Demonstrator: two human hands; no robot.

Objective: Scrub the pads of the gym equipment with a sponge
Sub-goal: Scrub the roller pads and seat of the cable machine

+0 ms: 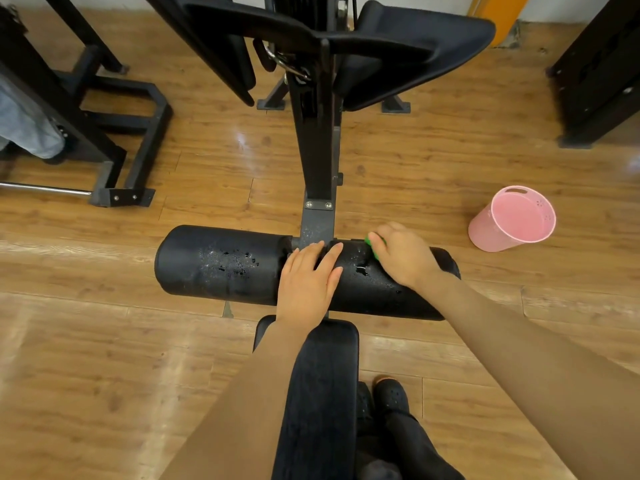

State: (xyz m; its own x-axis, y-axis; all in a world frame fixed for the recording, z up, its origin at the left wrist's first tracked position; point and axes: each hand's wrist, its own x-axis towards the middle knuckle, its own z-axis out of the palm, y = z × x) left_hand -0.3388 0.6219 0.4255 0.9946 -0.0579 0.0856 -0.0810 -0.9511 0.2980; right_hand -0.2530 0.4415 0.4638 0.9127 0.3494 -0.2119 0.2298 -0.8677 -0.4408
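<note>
A black roller pad (221,261) lies crosswise on the machine's frame, wet with drops and foam. Its right half (367,292) runs under both hands. My left hand (308,282) rests flat on the roller near the centre post, fingers apart. My right hand (403,256) presses a green sponge (373,243) onto the top of the right half; only a sliver of the sponge shows past my fingers. A long black seat pad (322,393) extends toward me below the roller.
A pink bucket (512,220) stands tilted on the wooden floor to the right. The machine's upright post (317,150) and two angled black pads (415,50) rise behind. Another black frame (114,140) sits at left. My shoe (389,393) is beside the seat.
</note>
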